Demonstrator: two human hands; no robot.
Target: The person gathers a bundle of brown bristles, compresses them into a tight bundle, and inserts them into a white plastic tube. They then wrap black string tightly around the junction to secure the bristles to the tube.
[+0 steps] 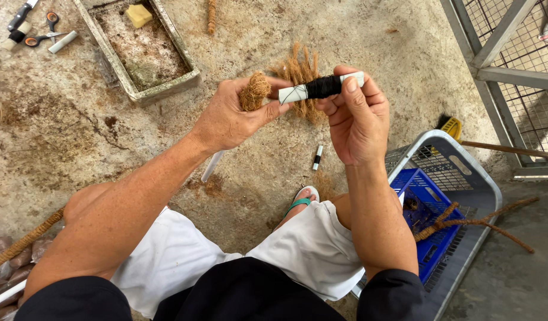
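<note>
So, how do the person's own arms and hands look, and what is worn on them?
Both arms are bare from the black sleeves at the upper arms down. The left hand and the right hand wear no gloves; no rings, watch or bracelet show.

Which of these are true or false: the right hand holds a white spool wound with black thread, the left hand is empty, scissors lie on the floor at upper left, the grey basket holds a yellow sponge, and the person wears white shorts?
1. The right hand holds a white spool wound with black thread. True.
2. The left hand is empty. False: it grips a ball of brown coir fibre.
3. Scissors lie on the floor at upper left. True.
4. The grey basket holds a yellow sponge. False: the yellow sponge sits in the shallow tray; the basket holds a blue crate.
5. The person wears white shorts. True.
</note>
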